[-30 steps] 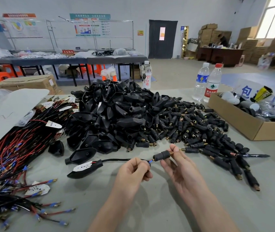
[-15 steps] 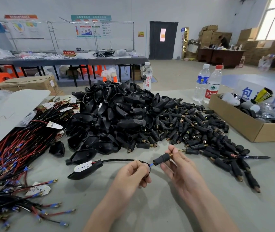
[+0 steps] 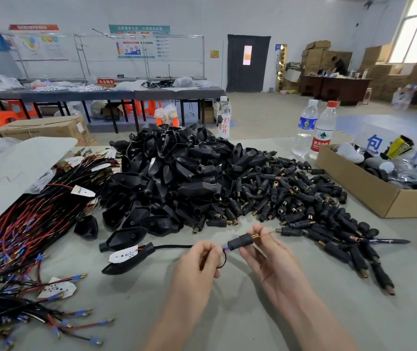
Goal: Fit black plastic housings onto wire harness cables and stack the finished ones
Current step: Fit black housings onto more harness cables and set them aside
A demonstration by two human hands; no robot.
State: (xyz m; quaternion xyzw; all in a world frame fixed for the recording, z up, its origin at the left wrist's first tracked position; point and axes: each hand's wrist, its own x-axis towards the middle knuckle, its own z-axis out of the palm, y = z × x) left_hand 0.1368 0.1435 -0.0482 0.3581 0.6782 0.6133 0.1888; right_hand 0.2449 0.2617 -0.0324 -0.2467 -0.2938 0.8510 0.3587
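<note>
Head view: left hand (image 3: 197, 262) grip pinches the braided cable (image 3: 174, 247) at its red-blue wire ends. Right hand (image 3: 270, 262) grip pinches the barrel housing (image 3: 240, 241), smooth black plastic with a brass threaded tip, above the grey counter (image 3: 227, 317). Glossy housing pile (image 3: 177, 173) behind, harness bundle (image 3: 12, 236) left, cardboard box (image 3: 369, 193) right.
</note>
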